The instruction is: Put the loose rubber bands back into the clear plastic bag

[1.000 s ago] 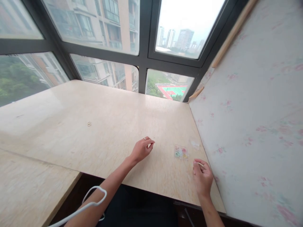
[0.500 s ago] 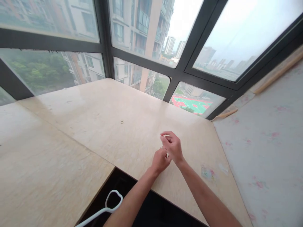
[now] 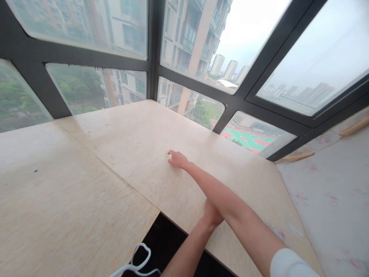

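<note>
My right hand (image 3: 177, 159) reaches out over the pale marbled countertop (image 3: 135, 146). Its index finger and thumb point forward with a gap between them, and nothing shows in their grip. Just at the fingertips lies a tiny, thin, gold-coloured piece (image 3: 166, 154), too small to name; whether the fingers touch it I cannot tell. My left hand (image 3: 211, 214) rests lower down near the counter's front edge. The right forearm crosses over it and hides its fingers, so what it holds, if anything, is out of sight.
A small clear packet with pink print (image 3: 279, 232) lies partly behind my right arm, by the flowered wall (image 3: 328, 204). A white cable (image 3: 141, 265) loops in the dark gap below the counter. A small dark bit (image 3: 35, 171) lies far left. Dark-framed windows (image 3: 154, 50) border the back.
My right hand has left my left hand and moved forward and left to the tiny gold-coloured piece. My left hand has stayed near the front edge. The view has turned slightly left.
</note>
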